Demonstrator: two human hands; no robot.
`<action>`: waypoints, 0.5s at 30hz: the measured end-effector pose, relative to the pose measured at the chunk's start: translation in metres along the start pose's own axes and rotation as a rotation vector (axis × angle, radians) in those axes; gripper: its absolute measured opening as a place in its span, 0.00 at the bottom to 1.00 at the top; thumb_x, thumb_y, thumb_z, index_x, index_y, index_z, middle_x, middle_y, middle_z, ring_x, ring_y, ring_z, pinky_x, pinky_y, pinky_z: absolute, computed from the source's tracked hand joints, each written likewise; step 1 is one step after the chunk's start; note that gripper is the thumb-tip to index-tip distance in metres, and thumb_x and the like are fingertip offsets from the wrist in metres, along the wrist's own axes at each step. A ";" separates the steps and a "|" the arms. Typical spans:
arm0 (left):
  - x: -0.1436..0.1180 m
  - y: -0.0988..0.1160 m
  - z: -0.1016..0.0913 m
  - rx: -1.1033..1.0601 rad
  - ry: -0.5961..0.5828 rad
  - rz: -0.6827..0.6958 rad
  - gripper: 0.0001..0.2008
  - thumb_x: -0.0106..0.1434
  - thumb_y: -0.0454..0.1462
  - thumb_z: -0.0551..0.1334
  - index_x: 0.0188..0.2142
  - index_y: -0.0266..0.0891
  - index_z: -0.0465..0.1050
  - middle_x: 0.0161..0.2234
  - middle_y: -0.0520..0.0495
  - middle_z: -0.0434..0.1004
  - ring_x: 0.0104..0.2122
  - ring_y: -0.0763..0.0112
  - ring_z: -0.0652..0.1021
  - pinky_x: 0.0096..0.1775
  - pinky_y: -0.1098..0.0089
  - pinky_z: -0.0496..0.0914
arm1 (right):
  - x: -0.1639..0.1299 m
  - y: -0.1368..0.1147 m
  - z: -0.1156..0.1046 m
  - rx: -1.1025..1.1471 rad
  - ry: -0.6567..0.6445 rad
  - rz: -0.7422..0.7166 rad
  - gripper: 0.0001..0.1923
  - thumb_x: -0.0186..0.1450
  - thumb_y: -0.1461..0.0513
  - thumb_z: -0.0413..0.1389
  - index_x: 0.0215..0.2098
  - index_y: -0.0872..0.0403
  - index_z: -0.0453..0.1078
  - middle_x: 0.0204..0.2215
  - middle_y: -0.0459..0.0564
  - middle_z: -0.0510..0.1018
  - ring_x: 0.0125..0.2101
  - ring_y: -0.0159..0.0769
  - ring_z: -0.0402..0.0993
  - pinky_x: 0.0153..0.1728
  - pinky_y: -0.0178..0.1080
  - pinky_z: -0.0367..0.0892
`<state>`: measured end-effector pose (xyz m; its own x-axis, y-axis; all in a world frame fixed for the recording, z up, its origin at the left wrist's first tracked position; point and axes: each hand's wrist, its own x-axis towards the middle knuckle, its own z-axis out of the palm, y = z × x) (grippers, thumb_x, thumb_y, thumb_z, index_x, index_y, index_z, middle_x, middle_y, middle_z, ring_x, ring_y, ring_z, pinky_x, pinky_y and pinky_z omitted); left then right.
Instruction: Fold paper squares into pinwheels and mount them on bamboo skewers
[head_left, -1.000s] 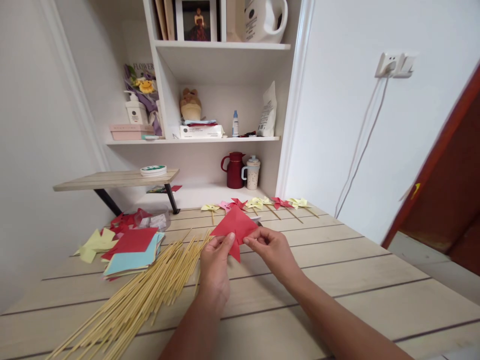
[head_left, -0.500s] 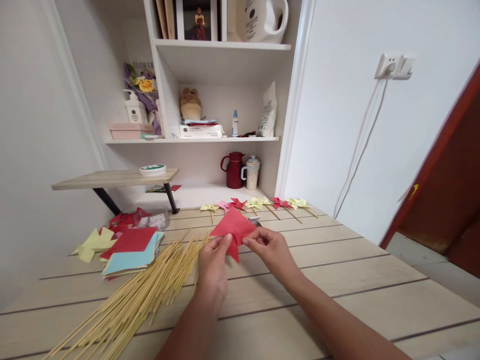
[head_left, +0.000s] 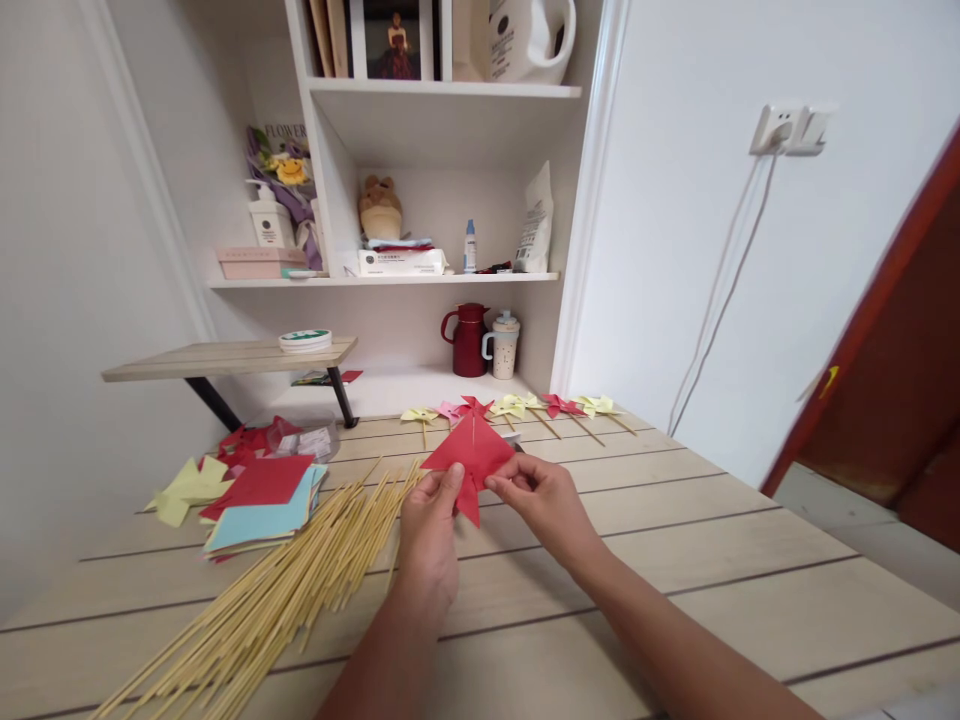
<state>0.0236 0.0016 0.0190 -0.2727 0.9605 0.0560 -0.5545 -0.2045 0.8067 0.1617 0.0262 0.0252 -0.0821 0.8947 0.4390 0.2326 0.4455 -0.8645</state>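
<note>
Just above the middle of the tabletop (head_left: 675, 560), a folded red paper (head_left: 471, 458) is held up between both hands, its point turned upward and a pale crease line running down its centre. The left hand (head_left: 429, 535) pinches its lower left edge with thumb and fingertips, and the right hand (head_left: 546, 500) pinches its lower right edge; both are clamped on the sheet, close together with a small tail of paper hanging between them.

At nine o'clock from the hands, a loose bundle of bamboo sticks (head_left: 270, 600) fans across the wood toward the near left corner, its far tips just beside the left hand. Farther out at ten o'clock lies a stack of coloured paper squares (head_left: 262, 505), red on top of light blue, with yellow cut pieces (head_left: 187, 488) to its left and red scraps (head_left: 251, 438) behind it.

At twelve o'clock, along the far edge, a row of finished pinwheels (head_left: 517, 408) in yellow, pink and red lies on its sticks. Behind them stand a dark red jug (head_left: 469, 340) and a pale lidded cup (head_left: 505, 345) under the white shelves (head_left: 442, 90).
</note>
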 end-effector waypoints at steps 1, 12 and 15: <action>0.000 0.001 0.000 -0.007 -0.011 -0.003 0.14 0.48 0.44 0.74 0.29 0.37 0.79 0.30 0.46 0.81 0.31 0.70 0.78 0.40 0.70 0.70 | 0.000 -0.001 0.000 0.004 0.002 0.007 0.16 0.57 0.51 0.62 0.22 0.54 0.71 0.16 0.40 0.59 0.20 0.30 0.53 0.22 0.34 0.51; 0.004 -0.004 -0.004 0.088 -0.019 0.043 0.15 0.49 0.46 0.73 0.29 0.37 0.80 0.31 0.45 0.81 0.33 0.67 0.78 0.41 0.67 0.70 | -0.001 -0.004 0.000 0.005 -0.003 0.006 0.14 0.57 0.52 0.62 0.22 0.53 0.70 0.16 0.39 0.57 0.20 0.29 0.52 0.22 0.35 0.50; 0.003 -0.003 -0.003 0.087 -0.004 0.064 0.14 0.50 0.46 0.73 0.28 0.38 0.79 0.28 0.48 0.80 0.31 0.69 0.77 0.39 0.69 0.69 | -0.002 -0.005 -0.001 0.000 -0.015 0.012 0.14 0.57 0.53 0.62 0.22 0.53 0.70 0.16 0.39 0.58 0.20 0.30 0.52 0.23 0.35 0.50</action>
<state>0.0223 0.0046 0.0150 -0.3025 0.9466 0.1113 -0.4654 -0.2486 0.8495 0.1612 0.0223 0.0289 -0.0941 0.9005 0.4246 0.2334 0.4346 -0.8699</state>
